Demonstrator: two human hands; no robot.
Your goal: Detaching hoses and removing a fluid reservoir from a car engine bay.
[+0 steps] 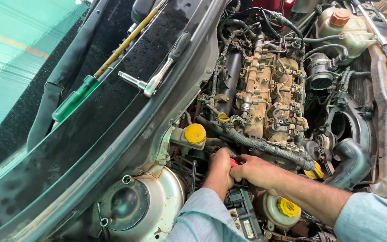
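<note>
Hose [265, 145] and yellow cap [195, 133] crowding both hands.
Left hand [220, 168], right hand [256, 170] gripping red-handled tool [234, 163], mostly hidden.

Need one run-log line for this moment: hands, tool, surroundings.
left hand: gripping low in engine bay | right hand: on red-handled tool | yellow round reservoir cap: beside left hand | chrome ratchet wrench: lying on cowl

1. I take this for a car repair spot, a garage or workshop yard: I look down into an open engine bay [269, 89] with hoses, wiring and grimy metal.
2. A ratchet wrench [151, 80] and a green-handled screwdriver [75, 98] lie on the cowl below the windscreen [10, 58].
3. Yellow-capped fluid reservoirs [195, 133] sit near me.
</note>
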